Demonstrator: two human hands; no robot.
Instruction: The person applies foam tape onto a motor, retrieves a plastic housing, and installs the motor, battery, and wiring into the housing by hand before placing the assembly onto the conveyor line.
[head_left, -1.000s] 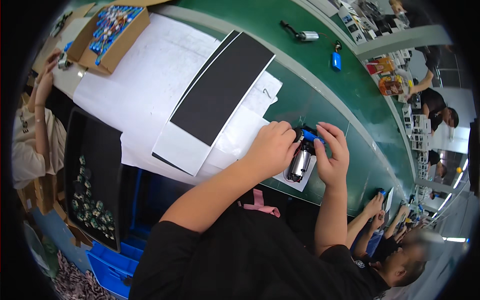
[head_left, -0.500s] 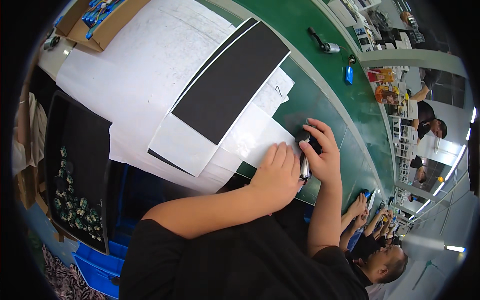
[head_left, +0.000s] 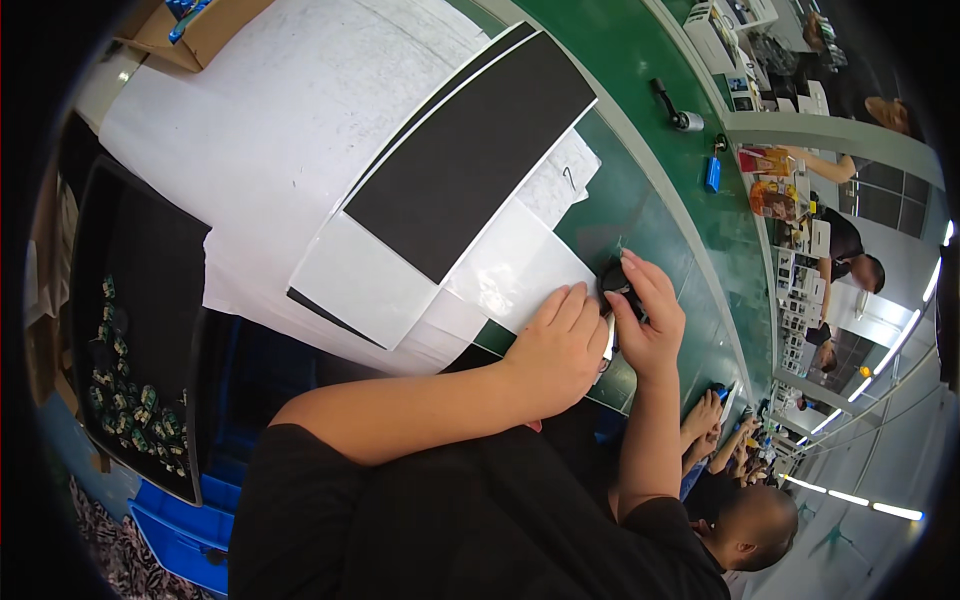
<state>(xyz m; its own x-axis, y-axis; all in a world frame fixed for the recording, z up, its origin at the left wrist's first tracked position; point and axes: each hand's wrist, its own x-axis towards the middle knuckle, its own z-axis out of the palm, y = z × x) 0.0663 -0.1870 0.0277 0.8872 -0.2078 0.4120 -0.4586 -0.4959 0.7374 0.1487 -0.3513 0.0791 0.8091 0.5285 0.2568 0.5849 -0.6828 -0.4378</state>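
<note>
In front of me, over the green bench, is a device with a black end (head_left: 614, 281) and a silver cylindrical body, mostly covered by my hands. My left hand (head_left: 558, 345) is closed round the silver body, fingertips together. On the black end, my right hand (head_left: 652, 315) closes with thumb and fingers. Something thin and faint sticks up by the right fingertips, too small to make out. Left of the hands lie white sheets (head_left: 520, 265) and a long black panel with a white border (head_left: 470, 155).
A black tray (head_left: 150, 250) of small green circuit boards stands at left above a blue bin (head_left: 180, 535). A cardboard box (head_left: 205, 40) sits at far left. Across the bench lie a similar black-and-silver device (head_left: 685, 120) and a blue battery pack (head_left: 713, 174). Co-workers sit at right.
The view has shifted slightly, so the bench things sit a little differently. Both hands stay on the device; the right fingers have shifted slightly at its black end.
</note>
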